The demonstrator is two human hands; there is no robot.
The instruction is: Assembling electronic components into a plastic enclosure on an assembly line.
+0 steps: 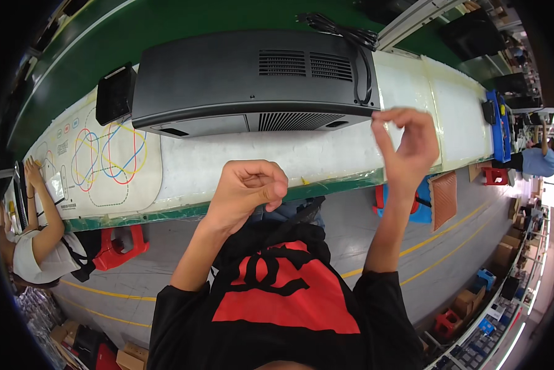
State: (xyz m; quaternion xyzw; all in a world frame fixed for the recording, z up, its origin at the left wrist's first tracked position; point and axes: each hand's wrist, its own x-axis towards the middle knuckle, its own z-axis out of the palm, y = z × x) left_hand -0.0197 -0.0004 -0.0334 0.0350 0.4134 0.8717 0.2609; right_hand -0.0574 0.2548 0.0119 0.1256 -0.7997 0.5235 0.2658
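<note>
A large black box-shaped appliance [209,74] lies on the white-covered workbench [227,151], with slotted vents on its top and near side. A black power cord [338,29] is bunched at its far right and runs down over its right end. My right hand [415,145] is raised by the appliance's near right corner, thumb and index fingertips pinched together. Whether something small sits between them cannot be made out. Nearer to me, my left hand [246,191] hovers before the bench edge, its fingers curled against the thumb. What it may hold is hidden.
Left of the appliance stands a black open tray [115,94], beside a mat with coloured loops [113,163]. A co-worker's arm [45,209] reaches the bench's left end. A blue bin [500,126] stands at the right end. Red stools [121,248] are below the bench.
</note>
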